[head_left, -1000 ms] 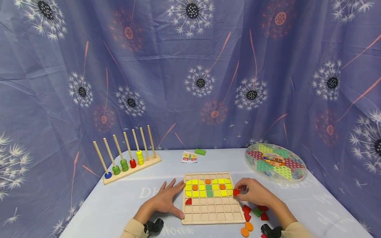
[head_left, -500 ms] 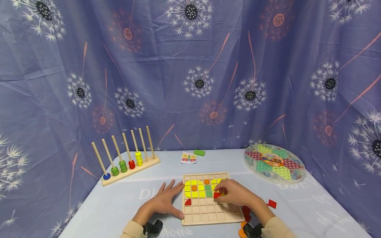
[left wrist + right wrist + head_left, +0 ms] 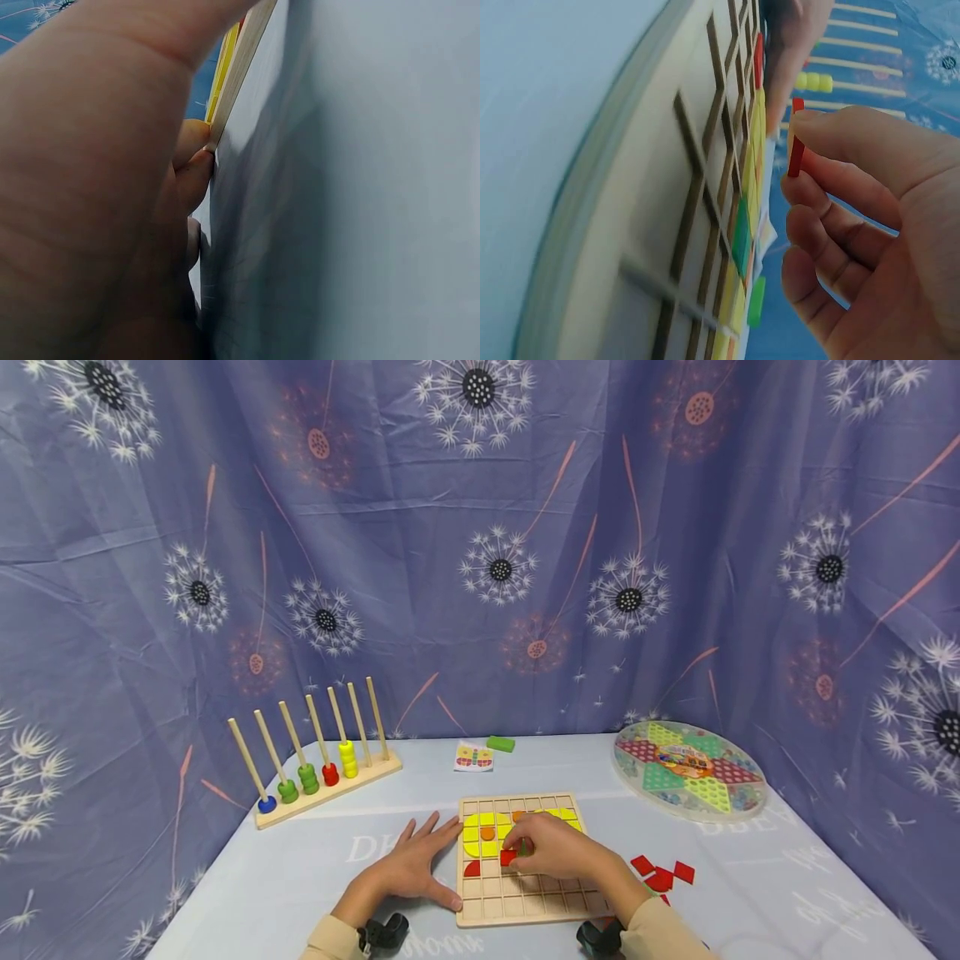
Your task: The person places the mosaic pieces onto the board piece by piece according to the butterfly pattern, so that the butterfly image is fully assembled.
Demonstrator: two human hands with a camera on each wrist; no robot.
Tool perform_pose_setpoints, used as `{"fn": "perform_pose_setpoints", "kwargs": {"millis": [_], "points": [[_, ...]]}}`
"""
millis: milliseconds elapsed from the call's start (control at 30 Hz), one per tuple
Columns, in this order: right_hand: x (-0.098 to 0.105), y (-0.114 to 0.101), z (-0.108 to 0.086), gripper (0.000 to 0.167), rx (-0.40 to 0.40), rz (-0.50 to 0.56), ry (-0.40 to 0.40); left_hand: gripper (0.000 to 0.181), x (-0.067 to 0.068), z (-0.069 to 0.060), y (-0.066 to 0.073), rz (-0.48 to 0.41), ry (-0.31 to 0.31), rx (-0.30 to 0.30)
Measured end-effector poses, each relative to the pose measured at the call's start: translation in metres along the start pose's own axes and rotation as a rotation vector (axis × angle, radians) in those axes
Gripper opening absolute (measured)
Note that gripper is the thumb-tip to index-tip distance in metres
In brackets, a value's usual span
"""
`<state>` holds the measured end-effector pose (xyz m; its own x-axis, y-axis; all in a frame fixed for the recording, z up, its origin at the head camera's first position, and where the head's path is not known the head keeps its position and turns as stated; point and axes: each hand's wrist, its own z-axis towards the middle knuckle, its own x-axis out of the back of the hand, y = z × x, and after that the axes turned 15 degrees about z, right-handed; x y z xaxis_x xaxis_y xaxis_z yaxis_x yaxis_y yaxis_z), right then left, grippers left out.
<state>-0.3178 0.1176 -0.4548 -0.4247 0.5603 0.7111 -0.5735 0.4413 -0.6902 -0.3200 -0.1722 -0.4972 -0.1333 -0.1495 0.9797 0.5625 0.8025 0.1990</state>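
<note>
My right hand [image 3: 555, 849] pinches a red square tile [image 3: 798, 139] between thumb and fingers, just above the wooden grid board [image 3: 534, 910]. In the right wrist view the tile stands clear of the board's surface. My left hand [image 3: 411, 866] lies spread along the board's left edge, fingertips and thumb touching it. Yellow tiles [image 3: 480, 848] fill part of the upper rows, with an orange disc [image 3: 487, 833] among them. Below them sits a red quarter-round tile [image 3: 472, 868] at the left. The right hand covers part of the yellow and green pieces in the head view.
Loose red tiles [image 3: 661, 880] lie to the board's right. A picture card [image 3: 474, 757] and a green block [image 3: 500, 743] lie behind it. A peg stand with rings [image 3: 330, 794] is at the left. A round Chinese checkers board [image 3: 690, 771] stands at the right.
From the board's right edge, my right hand has carried the red tile left across the board towards its middle columns. The left hand stays at the board's left edge.
</note>
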Motion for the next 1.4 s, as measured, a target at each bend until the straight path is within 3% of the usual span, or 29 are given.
{"fn": "perform_pose_setpoints", "kwargs": {"millis": [367,667,867,1133,1400], "points": [[-0.024,0.0,0.019,0.016,-0.039,-0.069,-0.023,0.115,0.001,0.0,0.001,-0.028,-0.013,-0.005],[-0.026,-0.002,0.02,0.016,-0.041,-0.078,-0.016,0.116,-0.001,0.001,0.0,-0.016,-0.002,-0.002],[-0.011,-0.001,0.005,0.016,-0.044,0.026,0.016,0.118,0.0,0.001,0.0,0.003,0.011,-0.013],[0.028,0.019,-0.029,0.012,-0.047,0.141,0.071,0.119,0.0,0.0,-0.001,-0.005,0.01,-0.013],[0.061,0.043,-0.068,0.011,-0.097,0.184,0.011,0.119,-0.001,0.0,0.0,-0.005,0.011,-0.01]]}}
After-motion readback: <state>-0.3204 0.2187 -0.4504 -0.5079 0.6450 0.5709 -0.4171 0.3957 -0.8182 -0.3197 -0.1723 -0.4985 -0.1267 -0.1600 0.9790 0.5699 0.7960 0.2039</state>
